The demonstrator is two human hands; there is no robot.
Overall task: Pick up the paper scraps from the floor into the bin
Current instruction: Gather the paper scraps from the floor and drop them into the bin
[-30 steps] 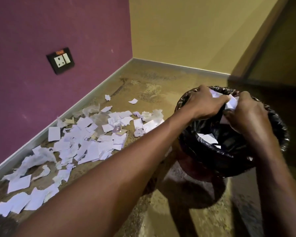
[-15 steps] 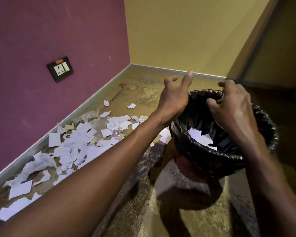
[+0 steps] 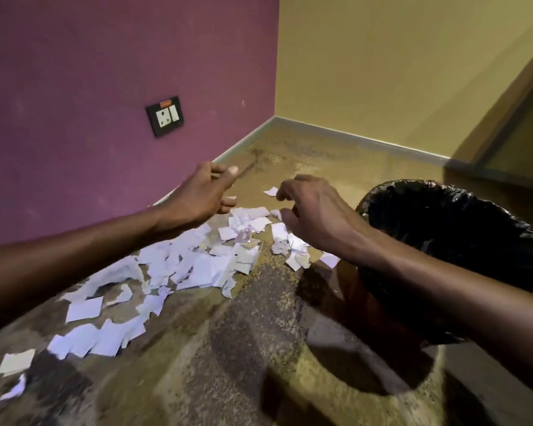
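Centrally, both hands held empty above the paper scraps (image 3: 197, 265), left hand (image 3: 200, 195) spread, right hand (image 3: 314, 210) loosely curled, bin (image 3: 462, 229) at right edge, bare floor (image 3: 228, 364) across the lower frame.

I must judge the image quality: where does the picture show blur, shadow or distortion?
Head view: dim, warm light; motion blur smears the paper scraps and floor at lower left; the bin liner is near black, its inside unreadable; a dark shadow lies on the floor below the bin; the wide lens bends the forearms; left hand and right hand are fairly sharp.
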